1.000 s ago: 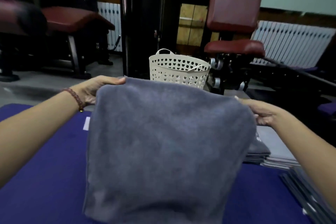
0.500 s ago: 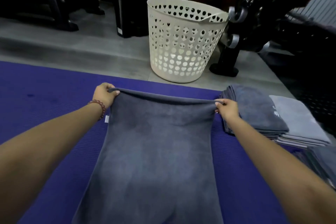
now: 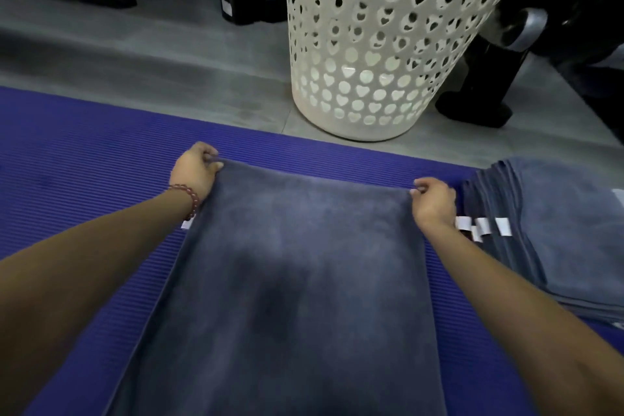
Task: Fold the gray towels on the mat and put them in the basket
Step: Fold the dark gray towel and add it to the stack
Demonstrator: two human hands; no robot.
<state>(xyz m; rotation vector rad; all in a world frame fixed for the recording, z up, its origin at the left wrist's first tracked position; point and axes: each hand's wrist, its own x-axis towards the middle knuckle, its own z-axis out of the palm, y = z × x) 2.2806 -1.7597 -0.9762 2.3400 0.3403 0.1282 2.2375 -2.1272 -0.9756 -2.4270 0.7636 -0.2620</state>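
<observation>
Both hands on it: left hand (image 3: 195,169) and right hand (image 3: 435,200) each pinch a far corner of the gray towel (image 3: 297,280), spread flat on the purple mat (image 3: 84,159), basket (image 3: 381,44) just beyond.

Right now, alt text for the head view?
The left hand and right hand pinch the far corners of a gray towel spread on a purple mat. A white basket stands on the floor beyond; stacked gray towels lie at right.
</observation>
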